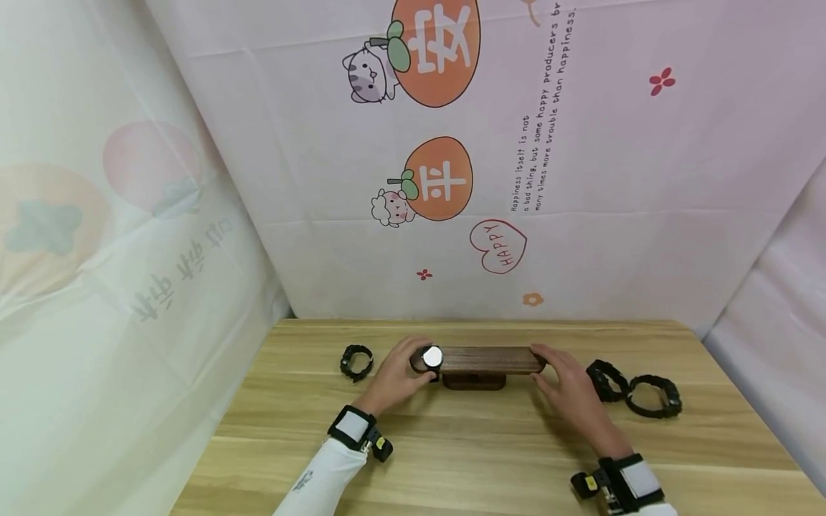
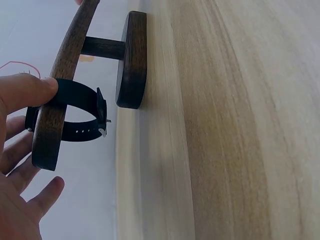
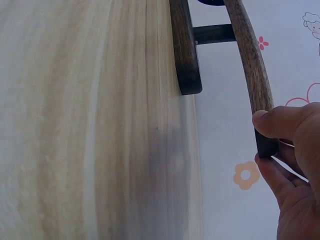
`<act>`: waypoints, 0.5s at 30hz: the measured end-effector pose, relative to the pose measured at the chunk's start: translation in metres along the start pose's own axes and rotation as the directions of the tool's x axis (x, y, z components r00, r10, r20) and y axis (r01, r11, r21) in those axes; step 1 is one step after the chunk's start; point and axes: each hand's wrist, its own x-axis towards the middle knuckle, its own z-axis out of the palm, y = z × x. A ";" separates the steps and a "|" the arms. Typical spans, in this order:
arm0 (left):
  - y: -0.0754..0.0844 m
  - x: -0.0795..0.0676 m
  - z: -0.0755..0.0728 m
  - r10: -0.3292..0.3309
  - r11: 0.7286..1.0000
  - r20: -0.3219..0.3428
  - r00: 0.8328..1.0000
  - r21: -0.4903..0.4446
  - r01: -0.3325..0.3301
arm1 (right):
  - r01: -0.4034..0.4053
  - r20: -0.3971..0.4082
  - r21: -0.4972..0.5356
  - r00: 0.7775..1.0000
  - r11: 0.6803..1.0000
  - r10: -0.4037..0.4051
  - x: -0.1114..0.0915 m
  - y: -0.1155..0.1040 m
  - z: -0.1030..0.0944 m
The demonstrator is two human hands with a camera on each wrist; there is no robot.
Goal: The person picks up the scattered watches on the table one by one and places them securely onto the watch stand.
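Note:
A dark wooden watch stand (image 1: pixel 490 360) stands on the table, its long bar raised on a short post (image 2: pixel 102 47) above an oblong base (image 1: pixel 474 382). A black-strapped watch (image 1: pixel 432 357) with a bright white face is looped around the bar near its left end. My left hand (image 1: pixel 399 376) pinches the watch across the bar, thumb at the strap (image 2: pixel 80 95), the other fingers on the far side, partly hidden. At the opposite end my right hand (image 1: pixel 571 390) holds the bar tip between thumb and fingers, as the right wrist view shows closely.
One black watch (image 1: pixel 356 378) lies left of the left hand. Two more, a black watch (image 1: pixel 600 390) and another black watch (image 1: pixel 674 403), lie beyond the right hand. A printed white cloth (image 1: pixel 335 272) hangs behind the wooden table (image 1: pixel 464 459), with cloth at both sides.

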 end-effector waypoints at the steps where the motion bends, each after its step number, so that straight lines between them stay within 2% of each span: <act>1: 0.000 0.000 0.000 -0.001 1.000 -0.001 1.000 0.001 0.001 | 0.001 0.000 -0.001 1.000 1.000 -0.001 0.000 0.000 0.000; 15: -0.003 -0.002 0.000 0.005 1.000 -0.004 1.000 -0.014 -0.005 | 0.010 -0.009 0.005 1.000 1.000 -0.010 0.000 -0.001 -0.001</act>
